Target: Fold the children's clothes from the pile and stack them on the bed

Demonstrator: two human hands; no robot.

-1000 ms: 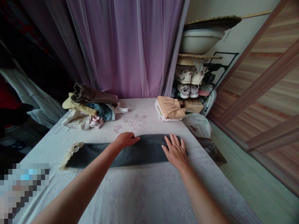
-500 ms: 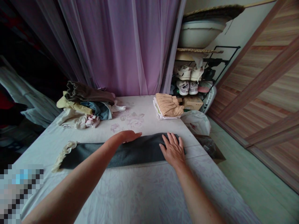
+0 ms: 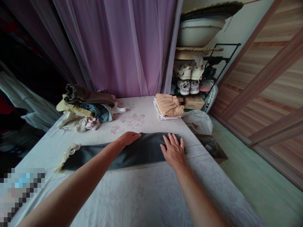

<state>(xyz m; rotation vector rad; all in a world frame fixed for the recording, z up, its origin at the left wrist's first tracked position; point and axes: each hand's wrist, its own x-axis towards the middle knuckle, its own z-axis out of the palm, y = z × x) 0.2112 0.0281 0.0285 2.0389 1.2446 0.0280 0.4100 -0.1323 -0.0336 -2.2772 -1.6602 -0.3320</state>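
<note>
One grey garment (image 3: 144, 151), laid lengthwise, near centre, right hand (image 3: 174, 150) spread wide upon it, left hand (image 3: 129, 138) at far edge, grip not discernible; folded stack (image 3: 169, 105) far right, unfolded heap (image 3: 88, 108) far left.

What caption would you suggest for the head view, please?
Right hand spread on a dark garment, left hand at its far edge, floral sheet beneath.

purple curtain (image 3: 113, 47) beside a black rack (image 3: 222, 59) with pale shoes (image 3: 185, 72), white basin (image 3: 200, 33) above
</note>
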